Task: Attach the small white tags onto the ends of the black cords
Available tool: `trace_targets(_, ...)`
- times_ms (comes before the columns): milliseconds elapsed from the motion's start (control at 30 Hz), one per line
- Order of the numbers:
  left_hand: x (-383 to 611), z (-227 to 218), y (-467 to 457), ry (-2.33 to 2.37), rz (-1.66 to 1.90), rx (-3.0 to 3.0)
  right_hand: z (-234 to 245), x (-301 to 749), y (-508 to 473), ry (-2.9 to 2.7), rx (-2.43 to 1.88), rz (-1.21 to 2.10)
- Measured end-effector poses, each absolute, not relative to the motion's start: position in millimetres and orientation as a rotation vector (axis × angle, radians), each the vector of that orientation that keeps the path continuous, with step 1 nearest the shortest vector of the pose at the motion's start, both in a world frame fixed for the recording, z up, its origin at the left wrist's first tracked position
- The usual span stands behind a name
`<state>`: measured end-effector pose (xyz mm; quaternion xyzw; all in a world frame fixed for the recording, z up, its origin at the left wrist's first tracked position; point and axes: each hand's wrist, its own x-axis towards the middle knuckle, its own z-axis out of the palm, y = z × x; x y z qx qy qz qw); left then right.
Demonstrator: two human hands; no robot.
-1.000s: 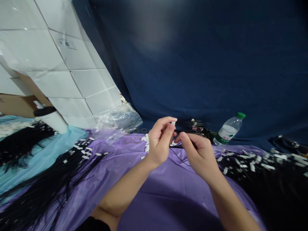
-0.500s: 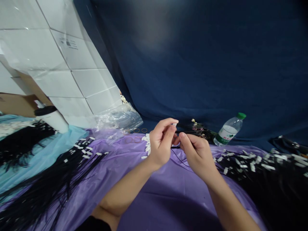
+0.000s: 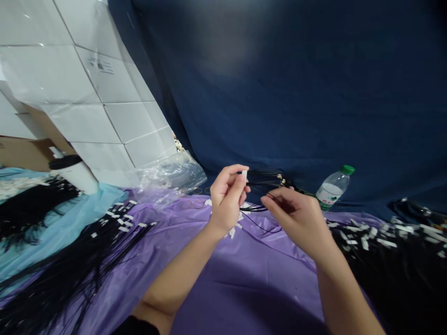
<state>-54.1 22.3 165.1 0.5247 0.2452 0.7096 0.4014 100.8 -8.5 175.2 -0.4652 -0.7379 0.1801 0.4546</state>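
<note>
A bundle of thin black cords [image 3: 256, 183] with small white ends is gripped in my left hand [image 3: 225, 204]. One white end [image 3: 244, 174] stands up between the thumb and forefinger. To the right, my right hand [image 3: 300, 216] has its fingers curled and its thumb and forefinger together beside the cords. Whether a cord is pinched there is hidden. A loose cord hangs in a curve between the hands. More white ends [image 3: 235, 229] lie on the purple sheet [image 3: 240, 279] under my left hand.
Black cords with white ends lie in heaps at left [image 3: 80, 251] and right [image 3: 394, 274]. A green-capped water bottle [image 3: 333, 188] stands behind my right hand. A white cup [image 3: 78, 174], clear plastic [image 3: 171, 174], rubber bands [image 3: 197, 190] and stacked white boxes [image 3: 84, 121] are leftward.
My hands have moved apart: the right has drawn back to the right, and the left has shifted slightly left and up. The white end in my left hand shows more fully.
</note>
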Motion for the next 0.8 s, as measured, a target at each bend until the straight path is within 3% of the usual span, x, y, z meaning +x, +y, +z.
trace_targets(100, -58.8, 170.4, 23.8, 0.623, 1.834, 1.23, 170.1, 103.4, -0.4, -1.585, -1.2, 0.191)
trace_targets(167, -61.0, 174.5, 23.2, 0.611, 1.812, 1.141, 164.9, 100.7, 7.3, -1.462, -1.161, 0.204)
trace_targets(367, -61.2, 183.2, 18.1, 0.606, 1.587, 0.986, 160.9, 82.6, 22.0, -1.113, -0.752, 1.092)
trace_targets(433, -61.3, 183.8, 18.3, 0.636, 1.543, 1.035, 162.7, 75.9, 21.0, -0.961, -0.659, 1.197)
trace_targets(567, -65.7, 184.0, 21.3, 0.74, 1.491, 1.227, 163.1, 67.9, 17.1, -0.991, -0.603, 1.093)
trace_targets(800, -92.3, 194.4, 31.2, 0.87, 1.588, 1.402, 168.1, 83.7, 10.5, -1.604, -0.854, 0.883)
